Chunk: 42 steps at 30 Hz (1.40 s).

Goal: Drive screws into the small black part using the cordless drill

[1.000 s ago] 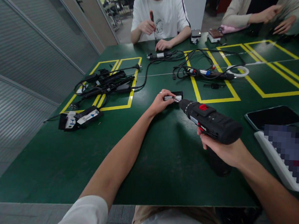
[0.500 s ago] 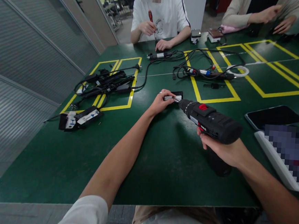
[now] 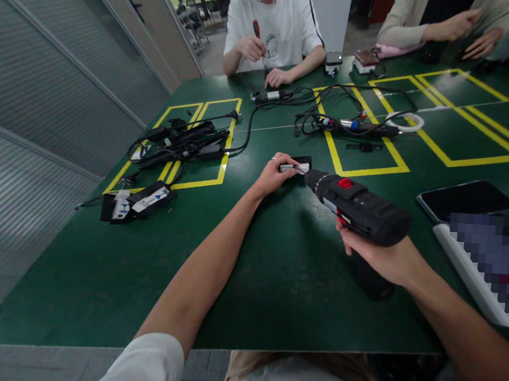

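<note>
My right hand (image 3: 375, 250) is wrapped round the grip of a black cordless drill (image 3: 354, 203) with red details. The drill points left and away from me, its bit reaching a small black-and-white part (image 3: 303, 164) on the green table. Whether the bit touches the part, I cannot tell. My left hand (image 3: 276, 173) presses and grips that part from the left, with fingers bent over its white face. Some of the part is hidden under the fingers.
Black cables and adapters (image 3: 188, 141) lie at the left, near black pieces with white labels (image 3: 139, 202). Corded tools (image 3: 348, 125) lie farther back. A tablet (image 3: 465, 200) rests at the right. Across the table, one person (image 3: 274, 27) holds a screwdriver (image 3: 257, 31); another person (image 3: 447, 29) sits at right.
</note>
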Each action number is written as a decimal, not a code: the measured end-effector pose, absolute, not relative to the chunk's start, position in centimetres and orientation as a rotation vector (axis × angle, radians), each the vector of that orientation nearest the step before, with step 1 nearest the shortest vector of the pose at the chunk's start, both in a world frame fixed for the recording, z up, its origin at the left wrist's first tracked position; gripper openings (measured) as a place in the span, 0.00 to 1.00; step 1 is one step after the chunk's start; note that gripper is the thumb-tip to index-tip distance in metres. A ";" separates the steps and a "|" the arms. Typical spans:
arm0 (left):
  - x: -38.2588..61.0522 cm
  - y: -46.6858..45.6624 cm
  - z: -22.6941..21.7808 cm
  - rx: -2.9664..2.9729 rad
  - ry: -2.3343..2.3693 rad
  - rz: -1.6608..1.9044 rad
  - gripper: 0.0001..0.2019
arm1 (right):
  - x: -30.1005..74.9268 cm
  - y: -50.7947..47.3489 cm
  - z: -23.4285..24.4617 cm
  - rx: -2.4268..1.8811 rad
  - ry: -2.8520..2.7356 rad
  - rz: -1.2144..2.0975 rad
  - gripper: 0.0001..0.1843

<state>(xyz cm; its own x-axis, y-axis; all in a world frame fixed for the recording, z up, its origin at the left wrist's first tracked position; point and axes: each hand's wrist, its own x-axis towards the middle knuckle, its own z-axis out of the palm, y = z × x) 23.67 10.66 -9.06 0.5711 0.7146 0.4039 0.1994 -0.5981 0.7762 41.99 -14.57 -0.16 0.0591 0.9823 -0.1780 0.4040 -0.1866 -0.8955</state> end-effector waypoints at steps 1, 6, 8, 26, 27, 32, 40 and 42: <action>23.7 10.6 -9.1 2.106 0.726 0.956 0.09 | 42.1 -14.6 -0.2 -1.684 -1.411 1.117 0.08; 23.6 10.6 -9.1 2.103 0.731 0.954 0.09 | 42.1 -14.6 -0.3 -1.695 -1.406 1.145 0.06; 23.6 10.7 -9.1 2.103 0.728 0.952 0.09 | 42.1 -14.6 -0.2 -1.689 -1.389 1.147 0.06; 23.6 10.7 -9.1 2.106 0.747 0.940 0.09 | 41.8 -14.5 0.3 -1.732 -1.411 1.114 0.06; 23.6 10.7 -9.2 2.108 0.744 0.942 0.09 | 41.8 -14.5 0.3 -1.728 -1.407 1.115 0.06; 23.6 10.9 -9.3 2.119 0.748 0.931 0.09 | 42.0 -14.6 0.0 -1.738 -1.396 1.133 0.07; 23.6 10.7 -9.2 2.104 0.776 0.916 0.10 | 41.9 -14.6 0.2 -1.734 -1.418 1.103 0.08; 23.6 10.7 -9.2 2.097 0.773 0.919 0.10 | 41.9 -14.6 0.1 -1.728 -1.422 1.110 0.09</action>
